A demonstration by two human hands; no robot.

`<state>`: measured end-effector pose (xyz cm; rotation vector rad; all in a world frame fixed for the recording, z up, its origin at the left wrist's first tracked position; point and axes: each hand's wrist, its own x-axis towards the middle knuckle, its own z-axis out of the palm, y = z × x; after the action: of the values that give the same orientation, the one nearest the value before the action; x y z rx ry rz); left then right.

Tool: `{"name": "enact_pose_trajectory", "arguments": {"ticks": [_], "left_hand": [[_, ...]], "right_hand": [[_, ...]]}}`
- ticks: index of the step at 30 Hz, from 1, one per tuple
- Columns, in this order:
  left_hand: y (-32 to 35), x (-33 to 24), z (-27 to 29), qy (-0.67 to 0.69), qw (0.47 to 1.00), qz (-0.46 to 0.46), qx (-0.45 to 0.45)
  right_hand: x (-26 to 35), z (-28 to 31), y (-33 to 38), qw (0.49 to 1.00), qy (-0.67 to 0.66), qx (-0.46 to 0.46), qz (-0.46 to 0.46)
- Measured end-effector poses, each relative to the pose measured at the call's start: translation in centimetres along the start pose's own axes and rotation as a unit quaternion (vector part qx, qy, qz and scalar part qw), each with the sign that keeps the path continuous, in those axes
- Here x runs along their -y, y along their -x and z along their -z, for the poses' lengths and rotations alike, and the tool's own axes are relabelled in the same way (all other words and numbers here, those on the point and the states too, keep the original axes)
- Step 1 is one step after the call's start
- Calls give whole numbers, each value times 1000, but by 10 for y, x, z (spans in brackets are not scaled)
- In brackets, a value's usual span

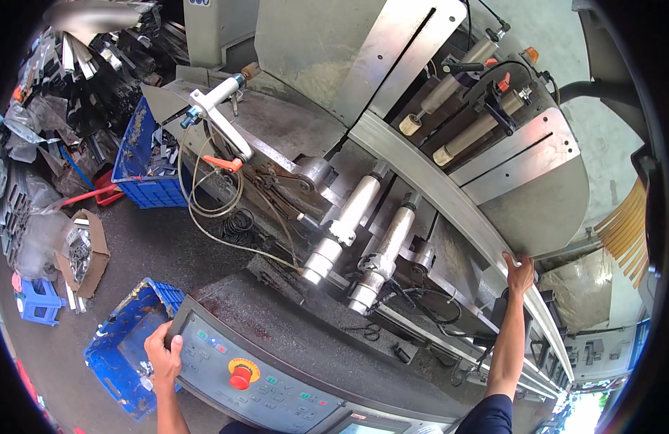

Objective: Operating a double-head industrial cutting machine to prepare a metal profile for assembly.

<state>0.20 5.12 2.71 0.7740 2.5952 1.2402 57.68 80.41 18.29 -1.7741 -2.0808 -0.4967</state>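
Observation:
My left hand (164, 354) grips the left edge of a grey control panel (276, 380), its thumb lying along the face near the small buttons. A red emergency stop button (240, 377) on a yellow ring sits to the right of that hand. My right hand (520, 275) is wrapped round a long silver metal profile (450, 192), with the arm stretched out to the right. The profile runs through a saw machine, between upper clamp cylinders (475, 137) and lower clamp cylinders (345, 228).
At the left, a blue crate (150, 177) holds metal offcuts beside a scrap heap (88, 65). Another blue crate (135, 347) stands by the panel. A cardboard box (81, 253) of offcuts and a blue stool (39, 301) are farther left. A loose hose (226, 242) hangs from the machine.

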Motion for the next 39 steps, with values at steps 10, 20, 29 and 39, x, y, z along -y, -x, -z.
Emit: {"name": "enact_pose_trajectory", "arguments": {"ticks": [10,20,29,39], "left_hand": [[2,-4,6,5,1000,4,8],[1,-7,6,12,1000,6,12],[5,1,4,18,1000,-4,12],[4,0,4,21,1000,-10,14]], "right_hand": [[68,-6,-25,985,-73,-6,154],[66,-4,-33,987,-41,16,151],[69,-8,-36,985,-81,18,150],[75,2,-35,984,-65,44,160]]}}
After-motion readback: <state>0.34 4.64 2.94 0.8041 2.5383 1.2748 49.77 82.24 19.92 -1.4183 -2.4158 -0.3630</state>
